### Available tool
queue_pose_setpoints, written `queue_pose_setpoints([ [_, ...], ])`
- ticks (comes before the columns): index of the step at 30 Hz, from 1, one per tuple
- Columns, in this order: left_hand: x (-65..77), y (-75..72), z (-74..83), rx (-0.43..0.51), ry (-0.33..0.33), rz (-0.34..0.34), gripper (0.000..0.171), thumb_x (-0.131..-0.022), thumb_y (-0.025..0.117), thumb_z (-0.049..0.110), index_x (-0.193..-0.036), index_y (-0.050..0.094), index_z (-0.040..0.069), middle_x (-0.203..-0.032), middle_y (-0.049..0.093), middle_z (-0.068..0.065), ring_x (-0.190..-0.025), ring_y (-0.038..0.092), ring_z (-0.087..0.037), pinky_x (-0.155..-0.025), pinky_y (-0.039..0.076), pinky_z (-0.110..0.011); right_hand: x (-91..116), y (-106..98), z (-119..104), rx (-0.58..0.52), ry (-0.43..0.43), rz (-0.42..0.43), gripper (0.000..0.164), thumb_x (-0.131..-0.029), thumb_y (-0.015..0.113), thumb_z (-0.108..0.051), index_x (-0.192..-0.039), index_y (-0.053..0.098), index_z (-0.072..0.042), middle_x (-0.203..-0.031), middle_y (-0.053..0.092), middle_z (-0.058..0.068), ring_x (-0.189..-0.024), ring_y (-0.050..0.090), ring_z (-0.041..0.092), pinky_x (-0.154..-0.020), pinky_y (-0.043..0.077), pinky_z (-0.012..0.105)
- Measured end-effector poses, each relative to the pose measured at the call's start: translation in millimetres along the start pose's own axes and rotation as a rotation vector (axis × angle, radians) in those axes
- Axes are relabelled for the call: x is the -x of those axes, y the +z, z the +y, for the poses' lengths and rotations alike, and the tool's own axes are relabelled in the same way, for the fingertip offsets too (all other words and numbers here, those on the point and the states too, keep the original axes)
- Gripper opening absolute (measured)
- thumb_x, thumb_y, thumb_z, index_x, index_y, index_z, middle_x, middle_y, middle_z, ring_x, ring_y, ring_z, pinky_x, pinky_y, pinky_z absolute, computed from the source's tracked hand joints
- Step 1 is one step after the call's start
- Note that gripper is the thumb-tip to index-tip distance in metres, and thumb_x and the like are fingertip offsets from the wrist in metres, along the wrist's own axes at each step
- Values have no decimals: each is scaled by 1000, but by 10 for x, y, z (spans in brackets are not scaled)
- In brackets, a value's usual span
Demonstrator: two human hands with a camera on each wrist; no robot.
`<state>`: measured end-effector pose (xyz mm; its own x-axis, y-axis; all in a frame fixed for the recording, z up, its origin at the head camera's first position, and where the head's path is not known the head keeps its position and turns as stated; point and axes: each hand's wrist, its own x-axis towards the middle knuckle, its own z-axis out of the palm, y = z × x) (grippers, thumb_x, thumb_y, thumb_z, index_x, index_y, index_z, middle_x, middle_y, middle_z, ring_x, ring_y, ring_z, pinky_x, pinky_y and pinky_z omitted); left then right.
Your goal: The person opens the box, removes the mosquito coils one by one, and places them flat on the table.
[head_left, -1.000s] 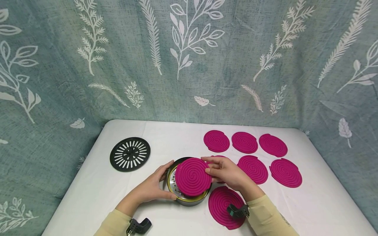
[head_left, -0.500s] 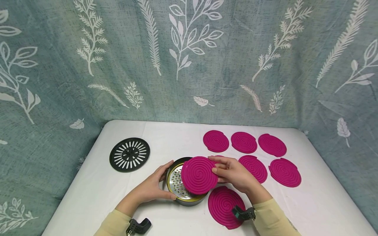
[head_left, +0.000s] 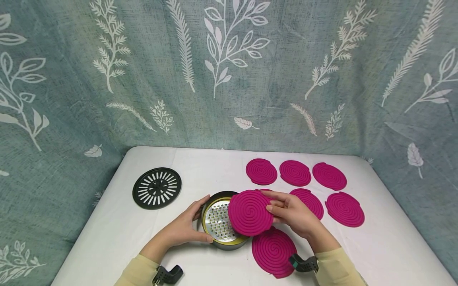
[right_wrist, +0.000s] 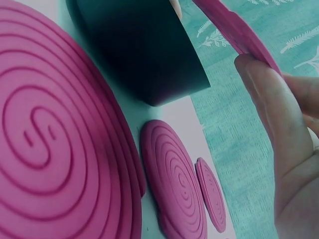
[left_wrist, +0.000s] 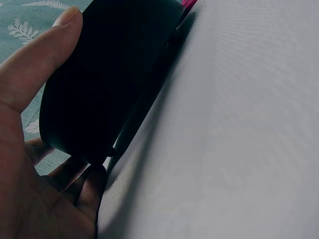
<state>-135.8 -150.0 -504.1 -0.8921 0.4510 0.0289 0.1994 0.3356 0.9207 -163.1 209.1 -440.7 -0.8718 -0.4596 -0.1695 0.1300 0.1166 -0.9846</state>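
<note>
My left hand (head_left: 184, 228) grips the near left side of a round black tin (head_left: 229, 247), thumb in front and fingers behind. Inside the tin are a yellowish ring and a shiny metal plate (head_left: 217, 222) dotted with holes. Between thumb and fingers, my right hand (head_left: 293, 210) pinches the edge of a magenta spiral mosquito coil (head_left: 248, 214). That coil is tilted above the tin's right part and hides some of it. In the right wrist view, the held coil (right_wrist: 237, 30) appears edge-on, raised above the dark tin wall (right_wrist: 144, 50).
Another mosquito coil (head_left: 273, 254) lies just right of the tin. Several more, such as one at the back (head_left: 261, 171) and one at the right (head_left: 345, 209), lie flat in rows. A black slotted round lid (head_left: 157, 188) lies at the left. A leaf-patterned curtain surrounds the white table.
My right hand has moved the held mosquito coil to the right, baring more of the tin's metal plate. The left hand and the tin have stayed put.
</note>
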Motion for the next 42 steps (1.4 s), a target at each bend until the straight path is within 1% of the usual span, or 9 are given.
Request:
queue_pose_setpoints([
  [3,1,0,16,-1,-5,-1,123,-61,94,42,-159,23,20,-158,28,4,-141,33,-15,-115,32,-33,48,-30,6,-21,8,7,61,-96,67,-14,-149,41,-3,-114,68,19,-80,69,16,-72,62,38],
  [7,5,0,28,-2,-4,1,123,-61,94,42,-159,23,20,-158,27,3,-142,33,-16,-115,32,-33,106,-76,38,-50,4,14,62,-96,67,-14,-150,39,-2,-114,67,20,-85,70,19,-76,61,41],
  [13,6,3,24,-2,-2,2,123,-61,94,42,-159,22,20,-158,28,2,-141,33,-17,-115,32,-33,192,-153,74,-62,-1,42,63,-95,68,-14,-150,40,-1,-105,68,15,-80,68,13,-73,62,35],
  [18,7,5,25,0,-4,0,123,-61,94,42,-159,22,21,-157,29,2,-141,34,-17,-115,32,-33,267,-214,108,-73,-17,52,61,-96,66,-12,-149,39,1,-101,67,11,-77,66,10,-70,62,31],
  [24,6,9,12,4,3,2,122,-62,94,41,-159,23,21,-157,29,1,-140,36,-18,-115,32,-34,363,-294,141,-107,-38,58,61,-97,63,-9,-149,35,5,-110,68,17,-85,69,15,-73,61,30],
  [29,7,7,5,8,11,4,122,-61,95,41,-158,23,22,-157,28,1,-139,38,-18,-115,32,-35,453,-360,157,-136,-46,65,62,-98,62,-8,-151,32,5,-112,68,16,-85,69,15,-73,61,29],
  [32,7,4,8,9,11,1,123,-61,95,41,-159,22,22,-157,28,2,-139,37,-17,-115,32,-34,506,-395,173,-144,-44,78,61,-98,61,-7,-151,32,4,-111,68,14,-83,68,13,-72,61,28],
  [38,4,6,3,10,8,-2,123,-61,95,41,-159,22,22,-157,28,2,-140,35,-17,-115,32,-33,622,-469,222,-131,-6,138,61,-97,63,-10,-151,35,-2,-107,68,11,-79,67,11,-71,61,29],
  [42,3,10,-4,6,5,0,123,-61,94,41,-159,22,22,-157,28,2,-140,35,-18,-115,32,-34,710,-533,266,-123,-8,150,62,-97,63,-9,-151,34,-1,-106,68,11,-81,68,13,-73,62,31],
])
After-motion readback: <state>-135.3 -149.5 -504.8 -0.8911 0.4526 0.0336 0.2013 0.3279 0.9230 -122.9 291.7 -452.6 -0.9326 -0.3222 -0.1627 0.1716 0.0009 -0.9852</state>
